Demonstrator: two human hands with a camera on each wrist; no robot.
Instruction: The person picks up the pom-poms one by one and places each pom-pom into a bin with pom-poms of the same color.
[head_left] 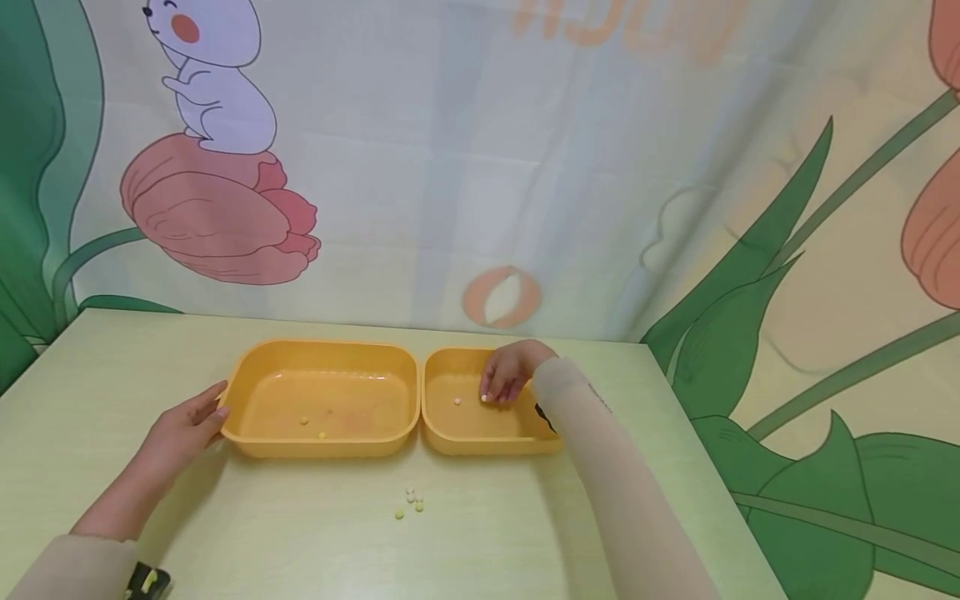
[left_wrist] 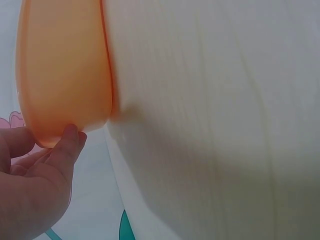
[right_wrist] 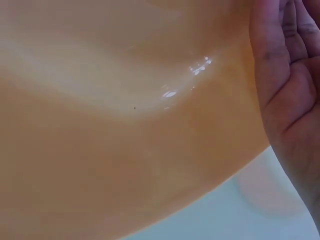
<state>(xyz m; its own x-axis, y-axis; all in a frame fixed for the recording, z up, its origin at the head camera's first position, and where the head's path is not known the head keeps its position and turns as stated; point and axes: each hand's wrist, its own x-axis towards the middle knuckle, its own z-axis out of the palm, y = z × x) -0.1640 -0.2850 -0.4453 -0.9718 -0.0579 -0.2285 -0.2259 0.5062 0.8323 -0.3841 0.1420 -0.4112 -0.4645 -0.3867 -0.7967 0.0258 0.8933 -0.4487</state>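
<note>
My right hand (head_left: 510, 372) reaches into the smaller yellow tray (head_left: 491, 447), its fingers pinching a small white bead-like piece (head_left: 484, 398) low over the tray floor. A pale pinkish piece (head_left: 457, 402) lies left of those fingertips. In the right wrist view the right hand (right_wrist: 290, 80) shows at the edge, and its fingertips are out of frame. With fairly straight fingers and thumb, my left hand (head_left: 180, 433) touches the left end of the larger yellow tray (head_left: 322, 448). The left wrist view shows this hand (left_wrist: 40, 185) against the tray's outer wall (left_wrist: 70, 75).
Inside the larger tray are two small yellowish pieces, one (head_left: 303, 421) behind the other (head_left: 322, 436). Several small white and yellow pieces (head_left: 411, 497) lie on the pale table (head_left: 300, 533) before the trays. A printed curtain (head_left: 390, 167) hangs behind the table.
</note>
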